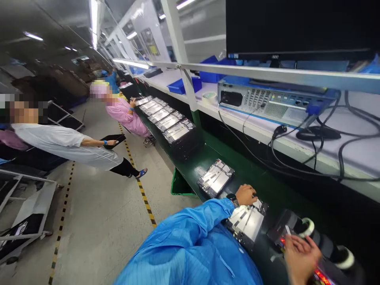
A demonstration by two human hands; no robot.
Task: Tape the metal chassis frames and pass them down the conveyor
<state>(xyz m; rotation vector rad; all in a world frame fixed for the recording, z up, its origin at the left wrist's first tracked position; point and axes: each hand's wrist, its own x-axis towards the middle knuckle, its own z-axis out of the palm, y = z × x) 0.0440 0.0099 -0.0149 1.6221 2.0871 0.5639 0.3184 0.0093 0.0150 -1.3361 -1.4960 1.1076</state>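
My left hand [246, 194], with a dark watch on its wrist, lies over the far end of an opened device [247, 223] that has silver panels inside. Its fingers are curled around a small dark thing whose kind I cannot make out. On the right, my right hand [301, 253] is beside a tape dispenser [286, 221] with red lit digits. A small whitish strip of tape [287, 229] shows at its pinched fingertips. Tape rolls [307, 227] sit on the dispensers just behind that hand.
Another opened device [216, 177] lies farther along the green bench [208, 152], with stacks of similar devices [179, 130] beyond. Above the bench, a shelf carries a computer case [276, 103] with trailing cables and a monitor [301, 29]. One person [65, 142] stands in the aisle; another [126, 113] is at the bench.
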